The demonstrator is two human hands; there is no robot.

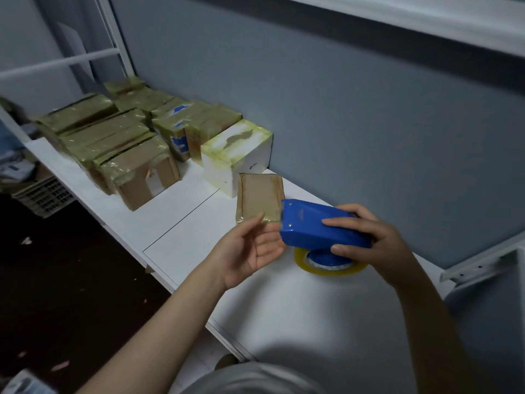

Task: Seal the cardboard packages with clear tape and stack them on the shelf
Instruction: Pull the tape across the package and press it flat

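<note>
A flat brown cardboard package [258,196] wrapped in clear tape lies on the white shelf surface [298,308]. My right hand [369,243] grips a blue tape dispenser [315,227] whose yellowish tape roll [326,265] sits underneath, just right of the package's near corner. My left hand [250,250] is held palm up with relaxed fingers at the package's near edge, next to the dispenser's cutter end. It holds nothing that I can see.
Several taped cardboard packages [113,146] are grouped at the left back of the shelf. A white taped box [235,156] stands beside the flat package. A grey wall runs behind, with another shelf above. The dark floor and a plastic crate [42,194] lie below left.
</note>
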